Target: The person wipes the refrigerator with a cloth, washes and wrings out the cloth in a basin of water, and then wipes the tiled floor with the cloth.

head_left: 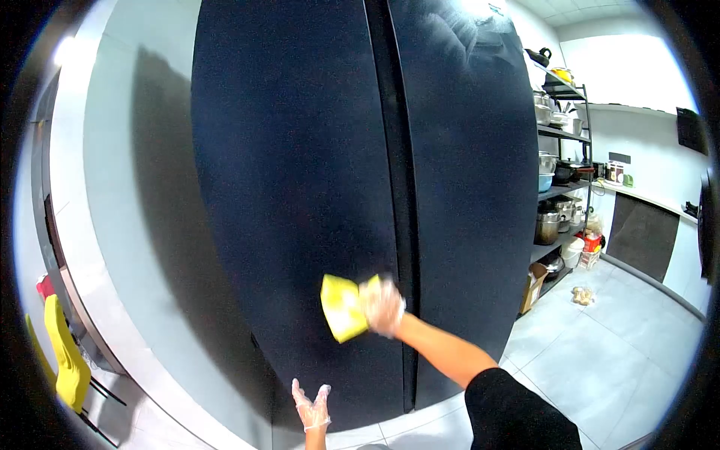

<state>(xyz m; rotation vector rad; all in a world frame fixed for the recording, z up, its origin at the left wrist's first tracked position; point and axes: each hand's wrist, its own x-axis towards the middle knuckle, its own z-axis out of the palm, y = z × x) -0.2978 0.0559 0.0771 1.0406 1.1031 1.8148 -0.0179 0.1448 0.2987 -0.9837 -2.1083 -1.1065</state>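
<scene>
A yellow cleaning cloth (342,309) lies against the left door of a tall dark blue refrigerator (300,165). My right hand (383,306), in a clear plastic glove and slightly blurred, is closed on the cloth's right side. Lower down, my left hand (311,405) wears a similar glove. Its fingers are spread with nothing in them, in front of the door's lower part; whether it touches the surface I cannot tell. A dark vertical gap (396,150) runs between the two doors. Pale smears (469,37) show at the top of the right door.
On the right, a black shelf rack (562,191) carries several pots and bowls. A cardboard box (532,289) stands at its foot, and a beige bundle (583,295) lies on the tiled floor. A yellow chair (69,360) is at far left, beyond a pale wall (120,247).
</scene>
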